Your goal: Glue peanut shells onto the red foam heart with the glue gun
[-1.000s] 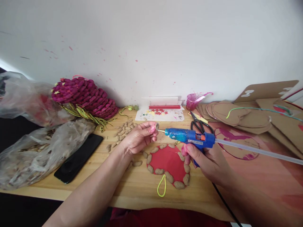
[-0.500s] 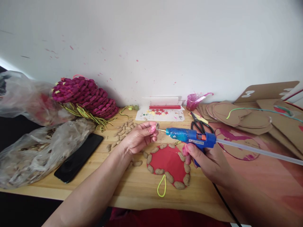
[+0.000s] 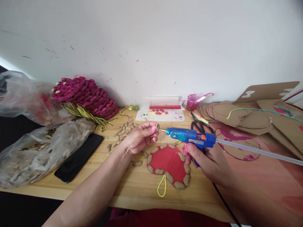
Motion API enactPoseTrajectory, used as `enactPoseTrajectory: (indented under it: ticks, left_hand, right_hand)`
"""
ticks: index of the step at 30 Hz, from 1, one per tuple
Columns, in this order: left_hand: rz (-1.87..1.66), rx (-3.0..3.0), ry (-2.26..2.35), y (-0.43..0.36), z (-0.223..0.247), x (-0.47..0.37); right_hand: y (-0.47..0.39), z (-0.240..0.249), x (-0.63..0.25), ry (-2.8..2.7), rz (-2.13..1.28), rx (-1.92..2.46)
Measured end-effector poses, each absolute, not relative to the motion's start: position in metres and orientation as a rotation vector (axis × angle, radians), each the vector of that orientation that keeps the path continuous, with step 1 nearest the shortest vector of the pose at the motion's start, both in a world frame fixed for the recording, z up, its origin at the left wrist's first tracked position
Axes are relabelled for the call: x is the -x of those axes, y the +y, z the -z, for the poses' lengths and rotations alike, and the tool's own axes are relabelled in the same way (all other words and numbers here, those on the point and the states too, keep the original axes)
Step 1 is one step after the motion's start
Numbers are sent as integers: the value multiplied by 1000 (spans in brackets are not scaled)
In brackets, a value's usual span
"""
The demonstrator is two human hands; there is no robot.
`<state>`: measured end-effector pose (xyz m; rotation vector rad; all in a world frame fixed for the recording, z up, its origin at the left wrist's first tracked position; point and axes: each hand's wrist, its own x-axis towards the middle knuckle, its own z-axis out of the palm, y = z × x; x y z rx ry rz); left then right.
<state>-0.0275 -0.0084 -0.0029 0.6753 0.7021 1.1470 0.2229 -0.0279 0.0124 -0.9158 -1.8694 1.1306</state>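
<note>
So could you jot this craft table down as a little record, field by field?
Left hand: pinches a peanut at the nozzle
Right hand: grips a blue glue gun
Below them: red cutout edged with shell-on peanuts, yellow cord loop
Left side: black phone, plastic bag of peanuts
Right side: scissors, cardboard cutouts

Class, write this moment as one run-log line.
left hand: pinching peanut | right hand: gripping glue gun, nozzle near peanut | below: red card edged with peanuts

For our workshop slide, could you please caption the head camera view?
Left hand holds a peanut at the tip of the glue gun.
</note>
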Motion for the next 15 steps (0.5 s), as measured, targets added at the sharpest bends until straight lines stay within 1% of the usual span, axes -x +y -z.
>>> enactPoseTrajectory:
  ticks: [8, 15]
  left_hand:
    - [-1187, -674, 712, -8, 2, 28]
    - [-1202, -809, 878, -7, 4, 28]
  right_hand:
    - [-27, -9, -224, -1790, -1178, 895]
    - [-18, -7, -222, -1327, -1407, 1010]
